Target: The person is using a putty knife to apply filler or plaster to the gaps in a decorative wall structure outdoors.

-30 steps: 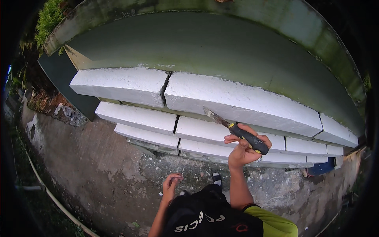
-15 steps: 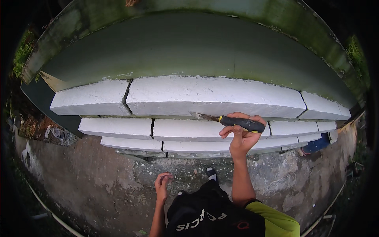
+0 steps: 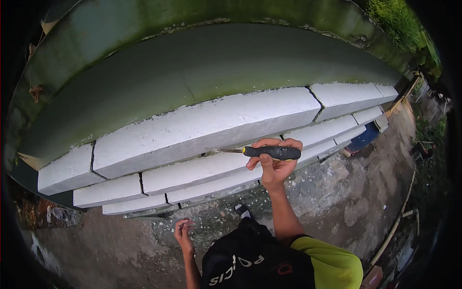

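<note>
My right hand (image 3: 276,164) is closed round the dark handle of a scraper (image 3: 273,152) with yellow accents. Its narrow, whitish-stained metal blade points left and is seen almost edge-on. The tool is held up in front of the white-painted blocks (image 3: 207,125); I cannot tell whether the blade touches them. Lower and to the left hangs my left hand (image 3: 184,234), above the ground, its fingers loosely bent and somewhat apart. Nothing shows in it.
White blocks lie in several stepped rows with dark gaps between them. Behind rises a green, mossy wall (image 3: 144,77). A blue object (image 3: 364,138) stands by the right end of the rows. Below is stained concrete ground (image 3: 332,202), with a pale pipe (image 3: 402,216) along the right.
The view has turned, so the block rows now slope up toward the right. My right hand still grips the scraper, now seen more edge-on. The left hand stays low.
</note>
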{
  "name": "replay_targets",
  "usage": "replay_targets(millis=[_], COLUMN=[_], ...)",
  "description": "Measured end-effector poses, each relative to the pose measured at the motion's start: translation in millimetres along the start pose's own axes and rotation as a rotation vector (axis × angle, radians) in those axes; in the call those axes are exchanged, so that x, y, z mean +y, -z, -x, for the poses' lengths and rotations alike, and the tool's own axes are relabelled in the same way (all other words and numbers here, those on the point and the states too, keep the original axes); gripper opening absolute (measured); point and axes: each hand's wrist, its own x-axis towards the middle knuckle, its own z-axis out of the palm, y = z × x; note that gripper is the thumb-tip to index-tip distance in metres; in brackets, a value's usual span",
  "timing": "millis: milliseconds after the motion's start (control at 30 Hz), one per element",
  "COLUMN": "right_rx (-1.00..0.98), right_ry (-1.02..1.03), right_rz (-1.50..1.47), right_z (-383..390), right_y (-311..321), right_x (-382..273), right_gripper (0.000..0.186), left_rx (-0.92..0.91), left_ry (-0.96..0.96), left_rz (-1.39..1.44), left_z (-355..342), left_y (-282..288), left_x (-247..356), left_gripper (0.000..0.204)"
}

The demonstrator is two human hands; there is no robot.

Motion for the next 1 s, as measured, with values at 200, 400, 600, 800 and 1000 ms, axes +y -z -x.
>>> replay_targets(millis=[200, 400, 600, 800, 1000], right_rx=[0.487, 0.857, 0.749, 0.797, 0.686], right_ry=[-0.05, 0.069, 0.062, 0.068, -0.11], right_rz=[-0.007, -0.139, -0.225, -0.25, -0.206], right_z=[1.8, -9.0, -23.9, -27.1, -18.1], right_y=[101.7, 205.3, 191.3, 204.7, 153.8], right_x=[11.6, 21.2, 31.2, 34.6, 43.2], right_gripper=[0.027, 0.028, 0.044, 0.044, 0.045], left_rx=[0.04, 0.037, 0.002, 0.019, 0.064], left_ry=[-0.017, 0.029, -0.037, -0.09, -0.066], left_rz=[-0.115, -0.081, -0.115, -0.079, -0.099], left_z=[-8.5, -21.6, -34.8, -43.0, -36.1], left_y=[-14.2, -21.3, -38.2, -34.4, -28.6], left_x=[1.3, -4.4, 4.5, 13.9, 3.8], left_gripper=[0.012, 0.01, 0.011, 0.012, 0.012])
